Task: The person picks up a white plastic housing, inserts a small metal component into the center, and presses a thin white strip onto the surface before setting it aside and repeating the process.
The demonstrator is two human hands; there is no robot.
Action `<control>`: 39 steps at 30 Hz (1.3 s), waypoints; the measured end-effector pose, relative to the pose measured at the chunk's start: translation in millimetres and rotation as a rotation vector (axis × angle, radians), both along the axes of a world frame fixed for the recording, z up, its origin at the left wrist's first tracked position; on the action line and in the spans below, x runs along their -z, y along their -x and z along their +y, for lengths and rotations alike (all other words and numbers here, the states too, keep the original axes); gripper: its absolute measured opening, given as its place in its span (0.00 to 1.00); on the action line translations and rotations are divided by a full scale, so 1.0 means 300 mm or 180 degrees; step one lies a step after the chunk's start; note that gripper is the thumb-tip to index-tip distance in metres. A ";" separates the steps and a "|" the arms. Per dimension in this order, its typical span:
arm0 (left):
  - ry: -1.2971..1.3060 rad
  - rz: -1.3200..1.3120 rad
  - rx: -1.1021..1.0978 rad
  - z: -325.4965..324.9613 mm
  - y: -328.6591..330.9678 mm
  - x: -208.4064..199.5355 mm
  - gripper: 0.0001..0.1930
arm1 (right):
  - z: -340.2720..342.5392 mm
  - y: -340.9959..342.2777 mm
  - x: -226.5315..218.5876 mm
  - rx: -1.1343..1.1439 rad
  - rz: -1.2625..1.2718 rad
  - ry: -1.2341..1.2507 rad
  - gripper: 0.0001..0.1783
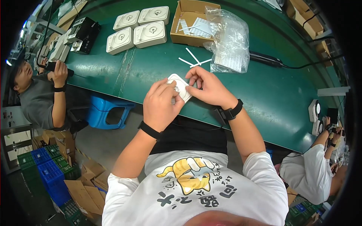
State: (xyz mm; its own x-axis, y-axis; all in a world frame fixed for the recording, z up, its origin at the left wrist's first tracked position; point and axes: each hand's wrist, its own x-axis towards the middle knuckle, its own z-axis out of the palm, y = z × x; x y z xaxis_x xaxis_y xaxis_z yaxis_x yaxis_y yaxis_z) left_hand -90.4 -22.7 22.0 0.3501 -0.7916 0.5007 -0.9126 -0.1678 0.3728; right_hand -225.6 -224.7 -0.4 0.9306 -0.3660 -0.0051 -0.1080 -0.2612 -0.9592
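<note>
A white, round-cornered device [181,84] with a circular face sits at the table's near edge between my hands, partly covered by my fingers. My left hand [162,103] is closed over its left side, with fingertips pressed on the face near the middle. My right hand [209,88] grips the right edge, its thumb on the top and its other fingers curled beyond the corner. Whether a small part lies under the left fingertips is hidden. Just past my right hand lie several thin white strips [194,60] on the green table.
Several similar white devices [150,34] stand at the back left. An open cardboard box [181,28] holds white sheets, beside a clear plastic bag [230,41] and a black corded tool [266,59]. Other people [41,92] work at both sides; a blue stool [107,113] stands left.
</note>
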 end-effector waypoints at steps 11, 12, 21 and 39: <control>-0.0199 0.0615 0.0264 -0.003 -0.050 -0.054 0.10 | -0.007 0.007 -0.010 -0.0061 -0.0009 0.0055 0.20; -0.0205 0.0620 0.0266 -0.006 -0.046 -0.050 0.10 | -0.010 0.008 -0.012 -0.0065 0.0010 0.0027 0.20; -0.0008 0.0517 0.0185 -0.002 -0.036 -0.021 0.08 | -0.005 0.006 -0.013 -0.0116 -0.0010 0.0046 0.19; -0.0489 0.3569 0.0621 0.008 -0.193 0.108 0.32 | 0.130 0.010 -0.115 -0.0235 -0.0331 0.1414 0.38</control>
State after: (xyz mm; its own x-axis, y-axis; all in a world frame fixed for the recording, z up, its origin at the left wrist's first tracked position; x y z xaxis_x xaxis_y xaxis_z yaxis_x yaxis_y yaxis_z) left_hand -32.5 -20.2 -10.2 0.4027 -0.9072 -0.1218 -0.0956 -0.1740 0.9801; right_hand -228.6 -185.8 34.0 0.9415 -0.2445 0.2319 0.0171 -0.6527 -0.7574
